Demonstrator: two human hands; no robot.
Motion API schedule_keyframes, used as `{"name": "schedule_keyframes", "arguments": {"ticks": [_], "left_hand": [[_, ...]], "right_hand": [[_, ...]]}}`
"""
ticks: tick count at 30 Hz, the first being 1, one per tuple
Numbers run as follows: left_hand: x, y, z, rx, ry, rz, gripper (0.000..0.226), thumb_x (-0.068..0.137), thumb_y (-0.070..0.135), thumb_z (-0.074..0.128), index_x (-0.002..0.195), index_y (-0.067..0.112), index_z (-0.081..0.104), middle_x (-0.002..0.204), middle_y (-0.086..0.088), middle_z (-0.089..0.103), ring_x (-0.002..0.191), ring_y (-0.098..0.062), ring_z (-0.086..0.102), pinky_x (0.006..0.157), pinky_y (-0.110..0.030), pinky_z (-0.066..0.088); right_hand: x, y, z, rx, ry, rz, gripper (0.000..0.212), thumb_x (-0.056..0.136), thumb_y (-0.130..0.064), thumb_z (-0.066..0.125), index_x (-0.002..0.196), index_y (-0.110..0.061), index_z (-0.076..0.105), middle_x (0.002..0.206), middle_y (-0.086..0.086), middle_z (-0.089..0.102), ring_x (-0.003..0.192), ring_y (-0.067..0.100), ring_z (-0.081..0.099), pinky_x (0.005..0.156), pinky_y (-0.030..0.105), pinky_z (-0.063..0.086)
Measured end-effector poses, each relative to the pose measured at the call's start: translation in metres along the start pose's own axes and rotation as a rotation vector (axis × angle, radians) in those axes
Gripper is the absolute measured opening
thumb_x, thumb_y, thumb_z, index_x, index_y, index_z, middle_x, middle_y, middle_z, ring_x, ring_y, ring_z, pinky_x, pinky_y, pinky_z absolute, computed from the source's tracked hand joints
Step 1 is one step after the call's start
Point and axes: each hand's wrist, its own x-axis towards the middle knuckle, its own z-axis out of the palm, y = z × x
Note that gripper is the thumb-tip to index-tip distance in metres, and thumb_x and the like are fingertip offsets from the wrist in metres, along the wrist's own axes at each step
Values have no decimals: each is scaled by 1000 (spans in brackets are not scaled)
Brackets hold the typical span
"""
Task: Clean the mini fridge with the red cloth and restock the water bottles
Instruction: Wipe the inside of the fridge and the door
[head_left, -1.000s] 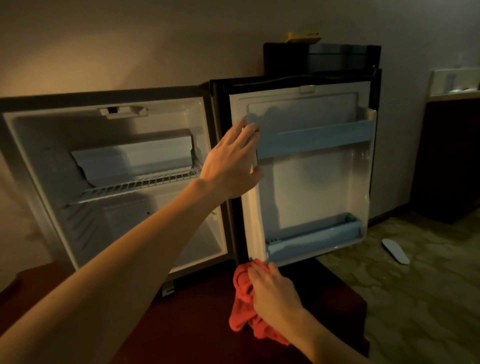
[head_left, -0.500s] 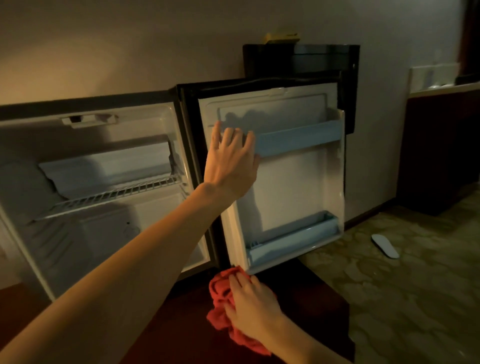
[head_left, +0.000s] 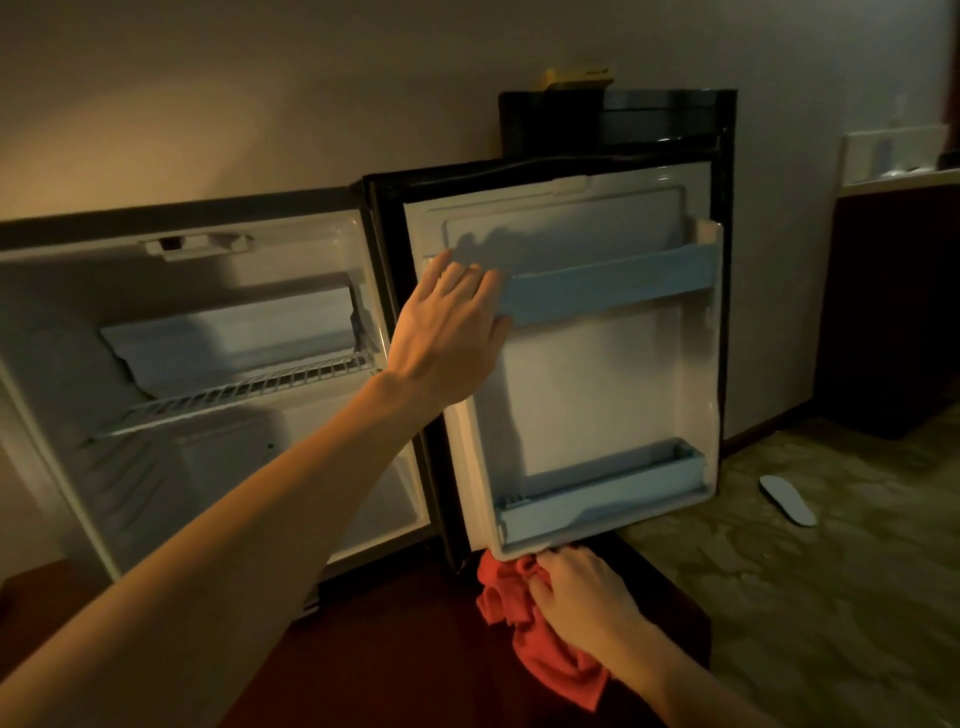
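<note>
Red cloth (head_left: 540, 644), bunched in the right hand (head_left: 587, 597), has risen to the door's bottom edge (head_left: 597, 540) while the flat, grasping-nothing left hand (head_left: 447, 332) steadies it, so wiping looks underway.

The mini fridge (head_left: 218, 332) stands open; the left hand (head_left: 447, 332) lies flat against its door (head_left: 597, 384) by the upper shelf, while the right hand (head_left: 582, 592) grips the red cloth (head_left: 524, 623) under the door's lower edge

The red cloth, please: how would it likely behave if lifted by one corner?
The red cloth looks floppy: it bunches in folds under the right hand, so it would probably hang limp. It seems light and unlikely to slip or roll.
</note>
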Motion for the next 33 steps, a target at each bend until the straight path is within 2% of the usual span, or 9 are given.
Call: {"name": "schedule_keyframes", "arguments": {"ticks": [5, 9, 11, 13, 15, 20, 23, 27, 33], "left_hand": [[-4, -3, -9, -42, -46, 16, 39, 94, 32, 56, 128, 13, 53, 117, -4, 64, 115, -23, 54, 118, -44, 23], [-5, 1, -12, -70, -64, -1, 40, 94, 33, 56, 129, 14, 53, 120, -4, 63, 120, -23, 51, 121, -44, 18], [-1, 6, -13, -95, -68, -39, 41, 93, 37, 56, 127, 13, 54, 119, -5, 62, 121, -24, 51, 123, -44, 12], [5, 14, -11, -102, -63, -87, 42, 93, 42, 56, 123, 13, 57, 116, -6, 63, 120, -26, 52, 123, -42, 6], [12, 22, -7, -109, -47, -157, 41, 93, 45, 56, 117, 12, 60, 111, -6, 66, 116, -26, 54, 122, -41, 6], [14, 20, 1, -114, 33, -211, 26, 90, 36, 62, 100, 13, 61, 96, -8, 69, 102, -27, 59, 116, -41, 24], [11, 13, -3, -134, 4, -216, 24, 90, 35, 63, 101, 13, 61, 97, -8, 69, 101, -26, 57, 114, -36, 22], [10, 12, -6, -152, -9, -241, 25, 91, 34, 63, 106, 15, 62, 102, -5, 68, 106, -24, 55, 117, -32, 16], [9, 11, -11, -172, -37, -244, 27, 92, 33, 62, 113, 16, 61, 111, -3, 66, 117, -22, 53, 121, -32, 8]], "right_hand": [[-8, 25, 1, 20, 90, 71, 32, 93, -43, 41, 109, -25, 62, 110, -3, 63, 107, 19, 57, 87, 34, 47], [-18, 40, -1, -19, 288, 158, 22, 85, -37, 54, 93, -22, 68, 93, 0, 66, 93, 22, 64, 78, 35, 51], [-19, 35, 0, -24, 272, 154, 33, 84, -47, 53, 102, -22, 66, 103, -2, 65, 104, 21, 59, 88, 34, 48], [-22, 29, -1, 5, 192, 161, 57, 80, -66, 51, 116, -23, 60, 118, -6, 59, 117, 18, 51, 98, 31, 42], [-24, 29, -2, 2, 180, 140, 67, 73, -76, 48, 116, -26, 58, 120, -10, 56, 118, 16, 48, 98, 30, 42], [-18, 35, 0, -47, 237, 118, 43, 75, -55, 52, 106, -29, 65, 109, -9, 62, 105, 19, 58, 88, 31, 50], [-17, 39, -1, -56, 237, 132, 29, 73, -45, 59, 94, -28, 68, 95, -11, 65, 94, 17, 62, 79, 30, 52], [-19, 45, 2, -45, 293, 161, 22, 55, -38, 78, 69, -27, 66, 68, -10, 64, 68, 16, 64, 56, 27, 52], [-26, 53, -8, 113, 384, 316, 14, 75, -35, 73, 82, -24, 70, 86, -1, 70, 82, 24, 67, 66, 31, 48]]}}
